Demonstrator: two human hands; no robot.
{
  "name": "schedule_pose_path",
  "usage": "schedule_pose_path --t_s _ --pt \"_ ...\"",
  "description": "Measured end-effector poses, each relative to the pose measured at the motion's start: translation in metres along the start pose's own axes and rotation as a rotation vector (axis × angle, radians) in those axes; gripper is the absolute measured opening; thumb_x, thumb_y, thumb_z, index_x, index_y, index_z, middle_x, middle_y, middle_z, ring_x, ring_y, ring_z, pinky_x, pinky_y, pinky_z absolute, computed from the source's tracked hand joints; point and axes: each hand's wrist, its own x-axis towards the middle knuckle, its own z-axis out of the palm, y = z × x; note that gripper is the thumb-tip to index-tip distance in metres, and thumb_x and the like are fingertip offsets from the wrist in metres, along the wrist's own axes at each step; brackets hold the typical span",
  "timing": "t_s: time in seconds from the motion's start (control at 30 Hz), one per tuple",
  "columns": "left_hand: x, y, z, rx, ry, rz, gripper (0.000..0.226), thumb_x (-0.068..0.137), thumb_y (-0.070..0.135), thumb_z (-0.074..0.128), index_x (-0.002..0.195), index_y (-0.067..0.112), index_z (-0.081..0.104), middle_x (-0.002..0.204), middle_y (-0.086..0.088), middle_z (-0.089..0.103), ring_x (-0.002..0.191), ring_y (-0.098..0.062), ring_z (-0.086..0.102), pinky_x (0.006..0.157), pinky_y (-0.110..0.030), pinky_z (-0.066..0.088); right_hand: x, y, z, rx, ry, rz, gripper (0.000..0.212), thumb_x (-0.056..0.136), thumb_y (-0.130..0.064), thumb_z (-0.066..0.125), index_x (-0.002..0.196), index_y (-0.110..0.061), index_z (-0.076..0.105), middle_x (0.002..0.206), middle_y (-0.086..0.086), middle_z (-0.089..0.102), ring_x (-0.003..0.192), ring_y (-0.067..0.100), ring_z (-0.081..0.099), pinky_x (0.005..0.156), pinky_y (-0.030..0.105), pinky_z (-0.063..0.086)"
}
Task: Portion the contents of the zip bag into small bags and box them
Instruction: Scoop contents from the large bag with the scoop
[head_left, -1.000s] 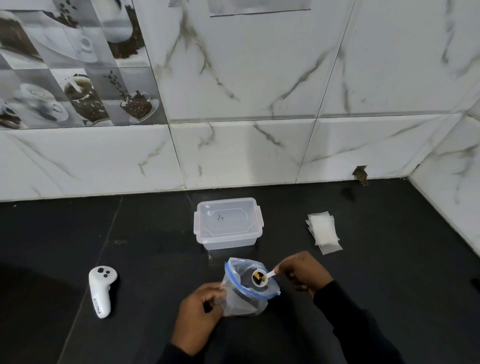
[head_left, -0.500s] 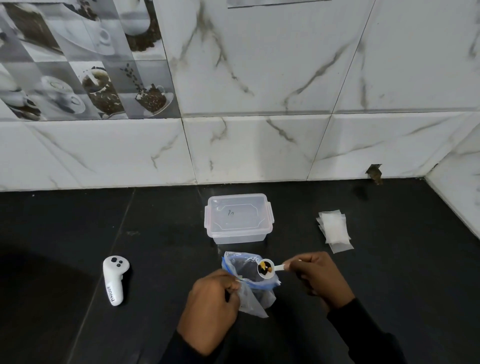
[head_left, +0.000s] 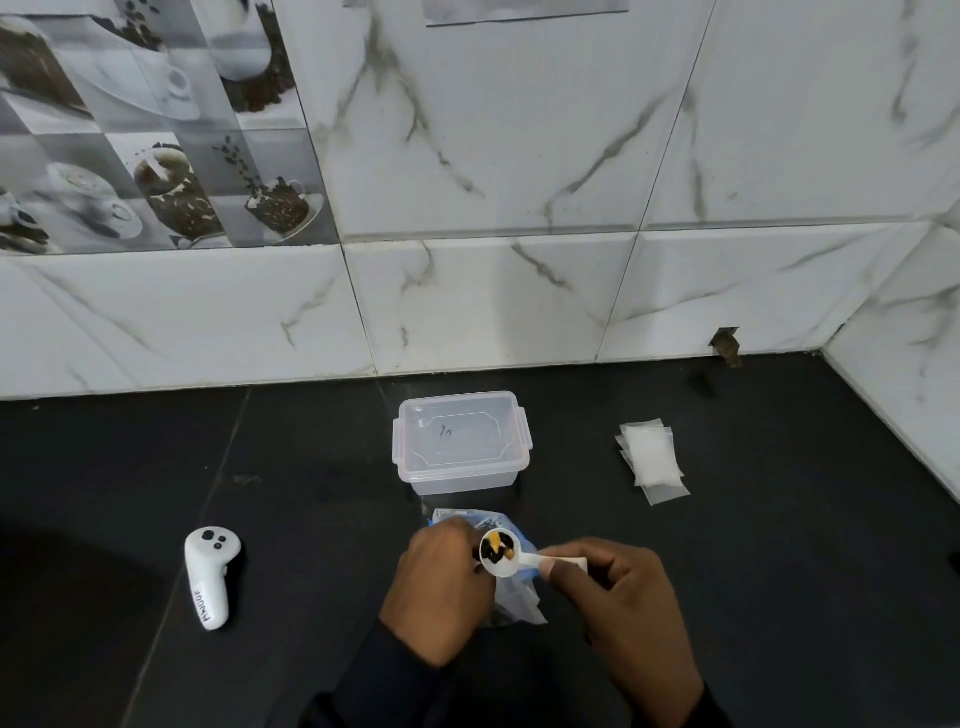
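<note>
Head view: looks down on a black counter (head_left: 779, 571) against a tiled wall.
Left grip (head_left: 441, 587): fingers curled at the left rim of the zip bag (head_left: 511, 600), holding it upright on the counter.
Right grip (head_left: 623, 608): thumb and fingers pinch the handle end of the spoon (head_left: 524, 560).
Spoon: long axis runs left-right, with the bowl at the left. It sits level over the zip bag's mouth and carries dark and orange pieces.
Zip bag: near centre, between the two grips, just in front of the box (head_left: 462, 447).
Box: lid on; nothing visible inside.
Small bags (head_left: 652, 457): flat stack to the right of the box, well apart from both grips.
Key relation: the small bags lie ahead and to the right of the spoon. The right grip is nearer but occupied. The left grip is farther and would have to reach across the spoon.
Judged step: a scoop is loaded, and no small bag appears opened or filled.
Next move calls for: freeing the left grip, fetching one small bag and opening it under the level spoon.
Risk: tilting the spoon spills the pieces.
Counts: zip bag 1; spoon 1; box 1; small bags several, exact number cannot be told; controller (head_left: 210, 577) 1, lying at the left.
</note>
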Motion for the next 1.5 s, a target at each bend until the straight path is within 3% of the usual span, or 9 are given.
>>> schedule_pose_path --t_s 0.13,0.3,0.4,0.5,0.6,1.0,1.2,1.37,1.5 --pt "-0.003 0.001 0.001 -0.033 0.008 -0.012 0.017 0.085 0.016 0.057 0.094 0.020 0.071 0.103 0.007 0.065 0.093 -0.008 0.060 0.075 -0.019 0.046 -0.006 0.015 0.009 -0.164 0.049 -0.101 0.014 0.084 -0.012 0.074 0.081 -0.025 0.079 0.073 -0.012 0.074 0.064 0.004 0.068 0.056 0.014 0.050" --pt "-0.004 -0.002 0.000 -0.068 0.019 -0.034 0.021 0.080 0.015 0.057 0.093 0.021 0.072 0.101 0.008 0.064 0.095 -0.010 0.060 0.080 -0.026 0.052 -0.013 0.036 0.023 -0.340 0.120 -0.428 0.018 0.076 -0.011 0.073 0.088 -0.025 0.074 0.071 -0.012 0.070 0.059 -0.003 0.064 0.055 0.010 0.049" --pt "-0.004 -0.003 -0.001 -0.102 0.017 -0.032 0.027 0.078 0.016 0.060 0.100 0.023 0.075 0.107 0.012 0.064 0.100 -0.009 0.061 0.087 -0.027 0.053 -0.016 0.050 0.030 -0.566 0.100 -0.638 0.019 0.083 -0.024 0.061 0.094 -0.020 0.076 0.071 -0.011 0.068 0.057 -0.001 0.061 0.054 0.011 0.049" --pt "-0.003 -0.004 0.000 -0.106 0.030 -0.036 0.025 0.080 0.017 0.063 0.102 0.023 0.074 0.111 0.012 0.064 0.103 -0.008 0.060 0.089 -0.025 0.052 -0.016 0.063 0.032 -0.740 0.127 -0.760 0.045 0.099 -0.027 0.038 0.094 -0.009 0.080 0.063 -0.004 0.066 0.048 0.006 0.056 0.046 0.017 0.043" --pt "-0.003 -0.004 0.001 -0.113 0.035 -0.041 0.026 0.079 0.016 0.064 0.102 0.023 0.072 0.112 0.012 0.063 0.105 -0.007 0.060 0.090 -0.025 0.051 -0.015 0.071 0.032 -0.774 0.125 -0.828 0.047 0.102 -0.027 0.036 0.100 -0.008 0.079 0.061 -0.004 0.064 0.048 0.005 0.053 0.048 0.016 0.042" --pt "-0.006 -0.006 -0.006 -0.165 0.038 0.005 0.025 0.078 0.012 0.063 0.099 0.020 0.073 0.109 0.010 0.063 0.102 -0.007 0.060 0.088 -0.026 0.051 -0.009 0.067 0.023 -0.469 0.072 -0.705 0.027 0.082 -0.018 0.068 0.108 -0.015 0.075 0.079 -0.010 0.065 0.069 -0.003 0.057 0.074 -0.004 0.034" --pt "-0.004 -0.009 -0.006 -0.189 0.025 0.002 0.026 0.077 0.014 0.065 0.101 0.021 0.074 0.110 0.009 0.066 0.102 -0.006 0.062 0.088 -0.021 0.050 -0.007 0.075 0.023 -0.657 0.040 -0.828 0.027 0.089 -0.017 0.063 0.113 -0.010 0.074 0.071 -0.001 0.062 0.059 0.007 0.052 0.058 0.016 0.042" --pt "-0.003 -0.012 -0.007 -0.166 0.021 0.015 0.033 0.083 0.015 0.065 0.115 0.021 0.069 0.120 0.010 0.062 0.111 -0.009 0.059 0.091 -0.016 0.045 -0.004 0.058 0.020 -0.375 0.011 -0.658 0.025 0.088 -0.020 0.068 0.112 -0.016 0.074 0.086 -0.025 0.058 0.074 -0.016 0.053 0.071 -0.001 0.039" --pt "-0.006 -0.017 -0.009 -0.157 -0.021 0.048 0.030 0.084 0.013 0.064 0.113 0.017 0.070 0.127 0.013 0.058 0.098 -0.006 0.062 0.085 -0.009 0.043 0.016 0.038 0.009 -0.171 -0.005 -0.438 0.018 0.087 -0.011 0.071 0.102 -0.020 0.074 0.085 -0.013 0.070 0.074 0.007 0.068 0.063 0.020 0.053"
